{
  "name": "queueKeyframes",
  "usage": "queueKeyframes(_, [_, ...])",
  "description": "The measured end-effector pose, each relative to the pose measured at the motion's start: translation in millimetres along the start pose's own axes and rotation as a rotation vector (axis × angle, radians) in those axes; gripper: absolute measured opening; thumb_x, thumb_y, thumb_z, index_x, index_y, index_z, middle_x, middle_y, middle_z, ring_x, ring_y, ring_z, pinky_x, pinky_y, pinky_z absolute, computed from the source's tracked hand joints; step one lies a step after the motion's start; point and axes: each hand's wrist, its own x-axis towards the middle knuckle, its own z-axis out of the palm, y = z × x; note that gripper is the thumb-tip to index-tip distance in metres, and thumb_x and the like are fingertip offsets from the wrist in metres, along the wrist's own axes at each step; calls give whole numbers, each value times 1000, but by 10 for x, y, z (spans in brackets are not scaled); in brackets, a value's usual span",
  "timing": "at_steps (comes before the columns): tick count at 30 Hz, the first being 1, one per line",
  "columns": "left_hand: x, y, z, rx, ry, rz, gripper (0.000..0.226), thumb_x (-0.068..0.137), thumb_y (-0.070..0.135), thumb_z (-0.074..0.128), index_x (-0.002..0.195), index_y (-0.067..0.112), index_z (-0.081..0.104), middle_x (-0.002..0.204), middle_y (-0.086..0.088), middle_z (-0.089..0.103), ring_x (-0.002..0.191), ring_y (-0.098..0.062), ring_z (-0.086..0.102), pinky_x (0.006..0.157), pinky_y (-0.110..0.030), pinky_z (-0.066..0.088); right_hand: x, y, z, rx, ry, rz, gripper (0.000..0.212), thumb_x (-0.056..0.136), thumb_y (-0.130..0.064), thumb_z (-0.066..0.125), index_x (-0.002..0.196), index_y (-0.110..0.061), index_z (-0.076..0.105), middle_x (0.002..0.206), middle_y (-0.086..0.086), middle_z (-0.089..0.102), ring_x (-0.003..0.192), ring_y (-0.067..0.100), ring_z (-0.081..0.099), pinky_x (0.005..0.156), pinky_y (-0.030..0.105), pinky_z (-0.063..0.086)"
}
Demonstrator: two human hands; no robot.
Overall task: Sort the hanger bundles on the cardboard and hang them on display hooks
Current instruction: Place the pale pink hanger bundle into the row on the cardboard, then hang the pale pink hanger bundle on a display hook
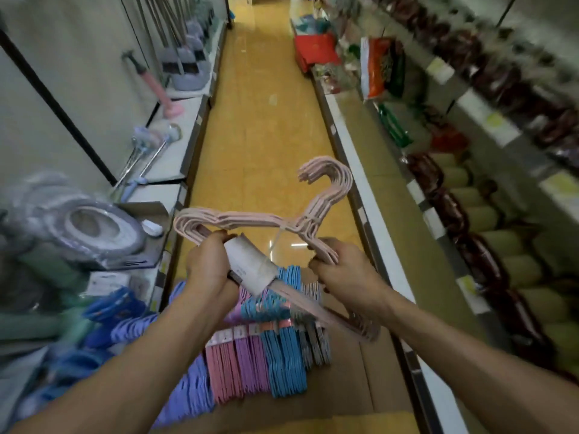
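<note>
I hold a bundle of pale pink hangers (326,189) up over the aisle, its hooks pointing away and to the right. My left hand (208,266) grips the bundle's lower bar beside its white paper label (250,266). My right hand (343,270) grips the bundle's right shoulder. Below my hands, rows of pink, purple, blue and grey hanger bundles (266,355) lie on flat cardboard (376,386) on the floor. More lilac and blue bundles (125,327) lie to the left of them.
A yellow tiled aisle (266,98) runs ahead between two shelf units. The left shelf (175,151) carries mops, a round grey item and boxes. The right shelves (470,214) hold packaged goods with price tags. A red box (316,51) stands far up the aisle.
</note>
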Motion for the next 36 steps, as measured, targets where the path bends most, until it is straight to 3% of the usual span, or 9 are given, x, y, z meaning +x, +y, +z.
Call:
queueKeyframes(4, [-628, 1017, 139, -24, -47, 32, 9, 92, 14, 53, 86, 9, 58, 78, -12, 56, 66, -22, 57, 59, -30, 42, -242, -1062, -642, 17, 7, -5, 13, 93, -14, 56, 101, -22, 62, 89, 13, 66, 87, 38, 65, 69, 48, 56])
queueKeyframes(8, [-1147, 1833, 183, -56, -42, 112, 12, 84, 19, 59, 89, 9, 63, 79, -11, 62, 72, -26, 63, 65, -34, 49, -491, -1968, -1088, -20, 60, -38, 14, 89, -15, 56, 100, -20, 64, 87, 11, 67, 85, 35, 66, 73, 53, 56])
queueKeyframes(16, [-2101, 2942, 45, -70, -30, 242, 13, 90, 19, 58, 95, 8, 63, 79, -10, 63, 69, -23, 61, 62, -32, 46, -1054, -3122, -1379, 6, 138, -83, 15, 91, -14, 56, 103, -21, 63, 86, 11, 68, 81, 31, 66, 63, 42, 54])
queueKeyframes(19, [-2280, 3222, -33, -63, -60, 294, 24, 87, 18, 59, 105, 5, 65, 82, -10, 65, 72, -24, 64, 64, -33, 49, -1172, -3388, -1424, 44, 158, -130, 14, 90, -15, 58, 100, -23, 63, 86, 14, 69, 71, 28, 63, 59, 40, 53])
queueKeyframes(23, [-2517, 3494, -133, -57, -71, 378, 6, 86, 13, 58, 84, 9, 62, 76, -10, 61, 70, -26, 60, 66, -35, 45, -1258, -3666, -1466, 16, 227, -205, 9, 91, -15, 58, 96, -18, 65, 81, 10, 68, 74, 30, 65, 66, 47, 56])
queueKeyframes(28, [-2863, 3688, -289, -120, -51, 458, 7, 87, 8, 58, 80, 9, 59, 65, -8, 58, 57, -22, 57, 55, -28, 44, -1355, -3949, -1599, -28, 211, -361, 9, 94, -18, 58, 98, -20, 66, 81, 5, 69, 78, 25, 66, 72, 51, 57])
queueKeyframes(31, [-3142, 3766, -393, -139, -10, 551, 1, 86, 10, 60, 86, 10, 60, 70, -6, 60, 67, -24, 58, 56, -27, 42, -1440, -4127, -1676, -59, 182, -471, 9, 94, -16, 57, 96, -16, 66, 81, 7, 69, 76, 28, 65, 71, 52, 56])
queueKeyframes(34, [-3410, 3863, -522, -145, 56, 636, 24, 81, 14, 65, 104, 6, 64, 83, -8, 69, 76, -21, 69, 58, -26, 52, -1555, -4290, -1735, -46, 163, -590, 11, 95, -15, 56, 88, -19, 64, 76, 6, 67, 71, 27, 64, 66, 52, 54])
queueKeyframes(36, [-3582, 3916, -614, -130, 121, 712, 44, 71, 24, 67, 112, 8, 63, 97, -10, 71, 95, -28, 68, 80, -39, 56, -1631, -4372, -1763, -12, 135, -655, 18, 95, -15, 57, 81, -25, 61, 72, 2, 65, 68, 25, 63, 64, 51, 54])
